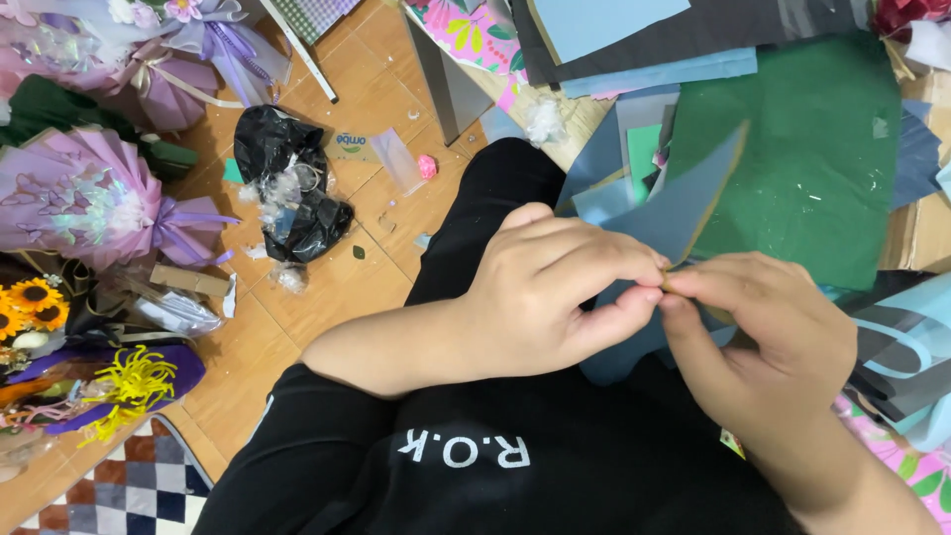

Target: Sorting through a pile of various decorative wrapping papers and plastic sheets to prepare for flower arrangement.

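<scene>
Carefully, the left hand (555, 287) and right hand (763, 337) both pinch the blue sheet (674, 208) at its edge near centre, the sheet fanning toward twelve o'clock; fingertips should probably stay close together for control.

Grey-blue paper piece (684, 203), dark green sheet (802, 168), purple bouquets (89, 203).

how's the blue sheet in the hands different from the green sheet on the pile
The blue sheet is grey-blue; the green sheet is dark green. The blue sheet is a smaller, pointed offcut; the green sheet is broad and roughly rectangular. The blue sheet is lifted and tilted, pinched at its lower end by the left hand and right hand; the green sheet lies flat, untouched, with small scraps on it. Both look like thin, matte craft sheets.
</scene>
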